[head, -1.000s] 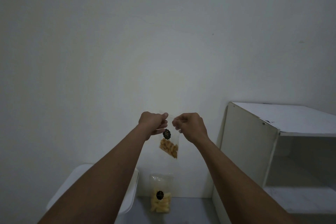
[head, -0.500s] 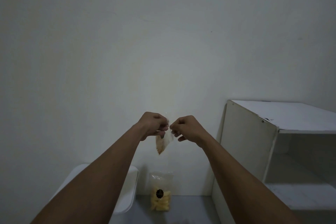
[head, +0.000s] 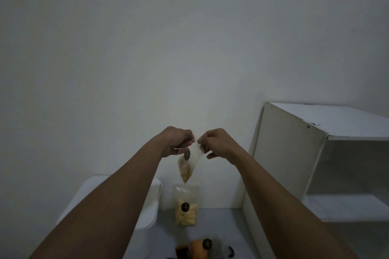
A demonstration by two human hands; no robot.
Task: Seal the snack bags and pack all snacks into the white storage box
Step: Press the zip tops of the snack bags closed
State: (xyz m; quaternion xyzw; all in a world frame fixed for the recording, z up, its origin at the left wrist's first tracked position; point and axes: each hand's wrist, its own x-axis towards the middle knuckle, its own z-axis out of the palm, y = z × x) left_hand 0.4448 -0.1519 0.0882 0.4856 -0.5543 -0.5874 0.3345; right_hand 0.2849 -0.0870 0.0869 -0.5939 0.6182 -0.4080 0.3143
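Pinching the top of a small clear snack bag (head: 186, 168) with both hands, right in the middle of the frame against the pale wall (head: 189, 48). My left hand (head: 177, 141) has its fingers curled tight on the bag's upper left corner, and my right hand (head: 216, 143) grips the upper right corner between thumb and curled fingers, so neither hand is open at all. The bag hangs below my knuckles, twisted and tilted, with golden-brown snacks bunched at its low end and a dark round sticker near the top. I can't tell whether its seal is closed.

Down below it, at lower centre, a second snack bag (head: 186, 208) of pale yellow sticks stands upright on the grey surface (head: 221, 227), leaning back against the wall. Just left of that bag sits the white storage box (head: 152, 202), lid on, mostly hidden behind my left forearm. At the very bottom edge there's an orange snack pack (head: 199, 250) with a dark sticker, and darker bits beside it that are too cut off to name. On the right of the frame stands a white shelf unit (head: 294, 153).
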